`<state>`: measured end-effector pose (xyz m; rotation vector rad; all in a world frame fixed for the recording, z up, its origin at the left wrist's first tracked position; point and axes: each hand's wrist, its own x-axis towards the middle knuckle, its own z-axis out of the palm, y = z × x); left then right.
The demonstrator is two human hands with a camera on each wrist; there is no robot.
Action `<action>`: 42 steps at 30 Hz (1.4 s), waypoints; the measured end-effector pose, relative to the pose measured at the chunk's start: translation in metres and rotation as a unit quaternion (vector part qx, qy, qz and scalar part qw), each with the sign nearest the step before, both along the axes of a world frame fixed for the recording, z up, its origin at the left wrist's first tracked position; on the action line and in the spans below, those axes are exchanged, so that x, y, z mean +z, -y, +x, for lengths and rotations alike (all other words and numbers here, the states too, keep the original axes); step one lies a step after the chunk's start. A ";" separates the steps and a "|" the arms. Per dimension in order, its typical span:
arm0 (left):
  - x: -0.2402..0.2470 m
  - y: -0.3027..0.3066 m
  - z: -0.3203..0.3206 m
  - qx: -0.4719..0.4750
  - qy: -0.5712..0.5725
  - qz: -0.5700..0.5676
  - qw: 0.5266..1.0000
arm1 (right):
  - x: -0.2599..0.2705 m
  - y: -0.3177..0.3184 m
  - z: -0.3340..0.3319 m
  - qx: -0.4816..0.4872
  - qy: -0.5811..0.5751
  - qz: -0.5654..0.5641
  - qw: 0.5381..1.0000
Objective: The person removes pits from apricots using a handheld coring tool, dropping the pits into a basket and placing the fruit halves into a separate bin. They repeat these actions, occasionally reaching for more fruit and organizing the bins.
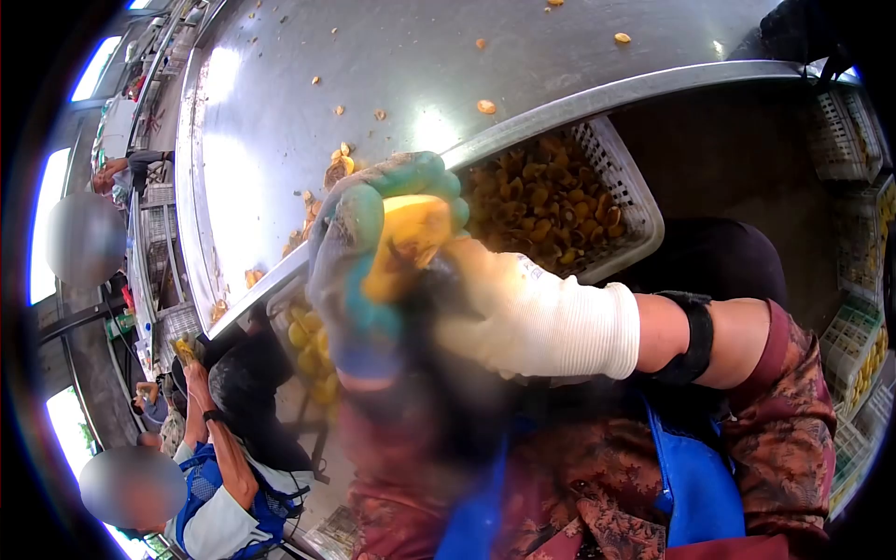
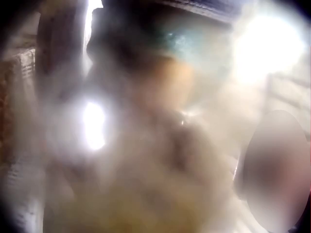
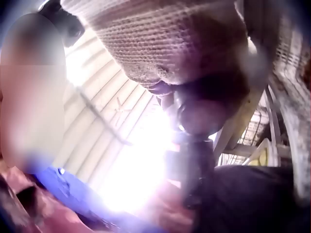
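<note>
In the head view my left hand (image 1: 350,247), in a grey glove with green-coated fingers, grips a yellow fruit (image 1: 415,222). The fruit's lower side shows a brown, torn-looking hollow. My right hand (image 1: 499,303), in a white knit glove, is close against the fruit from the right. Its fingers are blurred and partly hidden, with a dark patch below them, and I cannot tell whether they hold a tool. The right wrist view shows the knit glove (image 3: 170,43) from below, above a dark shape. The left wrist view is badly blurred.
A metal table (image 1: 392,56) with scattered fruit scraps (image 1: 341,166) lies ahead. Below its edge is a white crate (image 1: 639,201) of brownish-orange pieces. Yellow fruit (image 1: 308,341) sits in another container at left. Stacked crates (image 1: 854,350) stand at right; a person (image 1: 224,485) works at left.
</note>
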<state>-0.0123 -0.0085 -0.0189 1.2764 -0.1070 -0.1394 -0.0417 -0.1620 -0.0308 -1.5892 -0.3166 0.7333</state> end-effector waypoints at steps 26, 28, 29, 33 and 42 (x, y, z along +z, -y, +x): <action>-0.031 0.022 -0.011 0.204 0.341 0.240 0.886 | 0.016 0.008 -0.004 -0.001 -0.276 0.055 0.960; -0.029 0.021 -0.016 0.173 0.273 0.214 0.922 | 0.016 0.008 -0.006 0.003 -0.286 0.070 0.956; -0.029 0.021 -0.018 0.157 0.238 0.201 0.937 | 0.017 0.008 -0.010 -0.012 -0.272 0.076 0.959; -0.033 0.015 -0.011 0.077 0.186 0.144 0.969 | 0.021 0.008 -0.011 -0.022 -0.287 0.078 0.955; -0.020 -0.004 0.000 -0.117 0.052 0.078 0.989 | 0.018 0.012 -0.010 0.022 -0.403 0.108 0.909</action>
